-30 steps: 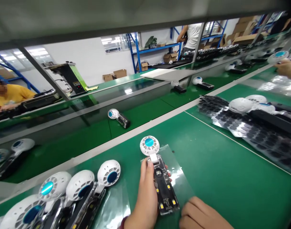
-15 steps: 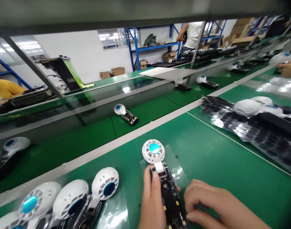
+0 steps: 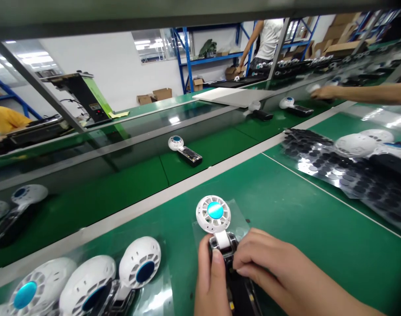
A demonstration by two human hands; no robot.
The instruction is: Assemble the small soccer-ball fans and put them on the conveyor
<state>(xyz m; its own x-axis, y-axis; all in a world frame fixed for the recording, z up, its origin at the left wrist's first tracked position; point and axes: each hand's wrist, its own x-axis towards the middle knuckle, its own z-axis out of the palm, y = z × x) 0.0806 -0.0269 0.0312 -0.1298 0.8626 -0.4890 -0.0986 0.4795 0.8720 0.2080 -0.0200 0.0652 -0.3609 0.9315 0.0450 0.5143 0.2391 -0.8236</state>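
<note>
My left hand (image 3: pixel 211 281) is closed round the body of a handheld device (image 3: pixel 215 211), thumb on its upper end. The device has a round white vented head with a shiny blue disc, a white neck and a black body with yellow squares. My right hand (image 3: pixel 269 263) is closed, fingertips pinched together against the body just below the neck. Whatever lies between those fingertips is hidden. Under the device, a clear plastic sheet (image 3: pixel 238 215) rests on the green bench (image 3: pixel 286 202). Similar white-headed devices (image 3: pixel 139 262) lie together to the left.
Past a pale rail (image 3: pixel 174 189) runs a green conveyor (image 3: pixel 134 184) with spaced devices (image 3: pixel 190 156). At right lie a sheet of black round stickers (image 3: pixel 322 162) and more devices (image 3: pixel 356 145). Another person's arm (image 3: pixel 361 94) reaches over the line. A metal beam (image 3: pixel 200 17) crosses overhead.
My right hand has moved left and up, from beside the device onto its body below the neck. Devices on the conveyor appear shifted right. Another person's arm now extends over the line.
</note>
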